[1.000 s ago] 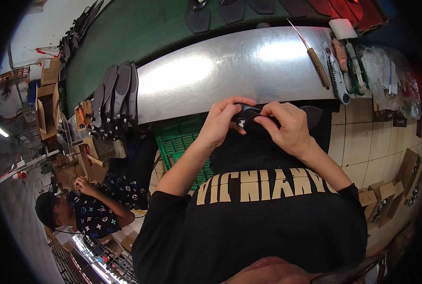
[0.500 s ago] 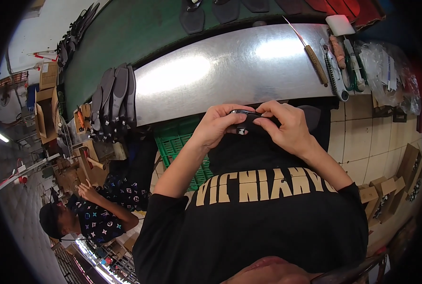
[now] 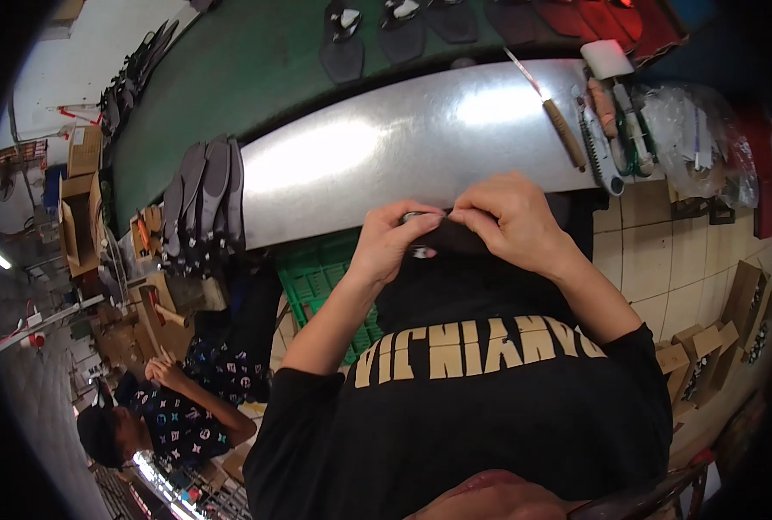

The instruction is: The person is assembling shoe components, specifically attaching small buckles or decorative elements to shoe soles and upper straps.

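Note:
A dark sandal [image 3: 462,241] with a shiny light-coloured piece at its strap end is held over my lap, just off the near edge of the metal work plate [image 3: 334,186]. My left hand [image 3: 388,244] is closed on its left end, thumb on top. Fingers and thumb of my right hand [image 3: 514,221] pinch at its upper edge, close beside the left thumb. What lies between the right fingertips is hidden. Most of the sandal blends into my black clothing.
An awl [image 3: 561,134] with a wooden handle, a utility knife [image 3: 601,152] and a white block [image 3: 607,59] lie at right. Sandals [image 3: 341,56] line the green table [image 3: 256,82]. More dark sandals [image 3: 217,186] are stacked left, above a green crate [image 3: 321,282]. A co-worker [image 3: 178,403] sits left.
My right hand has turned and risen slightly, its fingers now pinching nearer the left thumb. The sandal's left end has shifted left and tilted. The whole view has shifted a little; the co-worker's hand has lowered.

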`<state>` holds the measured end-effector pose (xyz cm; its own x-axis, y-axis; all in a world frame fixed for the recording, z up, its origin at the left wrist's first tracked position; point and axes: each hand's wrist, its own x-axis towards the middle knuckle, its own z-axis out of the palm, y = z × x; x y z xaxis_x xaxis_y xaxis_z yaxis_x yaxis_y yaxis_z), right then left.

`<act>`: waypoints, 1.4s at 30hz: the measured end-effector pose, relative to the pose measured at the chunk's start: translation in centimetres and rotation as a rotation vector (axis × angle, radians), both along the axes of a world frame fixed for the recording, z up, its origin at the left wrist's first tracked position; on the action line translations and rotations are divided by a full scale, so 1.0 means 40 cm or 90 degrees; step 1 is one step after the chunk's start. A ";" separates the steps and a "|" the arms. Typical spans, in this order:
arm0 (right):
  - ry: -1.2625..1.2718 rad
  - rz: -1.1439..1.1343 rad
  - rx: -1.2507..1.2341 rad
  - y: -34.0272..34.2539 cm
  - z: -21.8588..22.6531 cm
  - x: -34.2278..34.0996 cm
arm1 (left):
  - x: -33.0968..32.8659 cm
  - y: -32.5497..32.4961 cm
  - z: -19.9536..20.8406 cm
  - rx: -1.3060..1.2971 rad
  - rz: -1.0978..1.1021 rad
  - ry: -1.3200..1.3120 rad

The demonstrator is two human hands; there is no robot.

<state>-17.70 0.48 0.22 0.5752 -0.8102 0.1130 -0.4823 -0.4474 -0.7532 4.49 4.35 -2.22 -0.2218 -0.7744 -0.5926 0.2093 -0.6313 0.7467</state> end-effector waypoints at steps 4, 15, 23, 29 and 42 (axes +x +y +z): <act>-0.143 -0.295 -0.313 -0.097 0.018 -0.068 | 0.073 -0.001 -0.006 -0.017 0.230 0.001; -0.008 -0.326 -0.146 -0.097 -0.137 -0.080 | 0.078 -0.002 -0.070 0.146 0.420 0.252; -0.335 -0.055 0.479 0.092 -0.083 0.067 | -0.012 -0.027 -0.083 0.297 0.365 0.496; -0.337 -0.081 0.366 0.109 -0.148 0.065 | -0.037 -0.006 -0.088 0.272 0.366 0.493; -0.382 -0.020 0.732 0.115 -0.069 0.058 | -0.069 -0.010 -0.071 -0.224 0.410 -0.023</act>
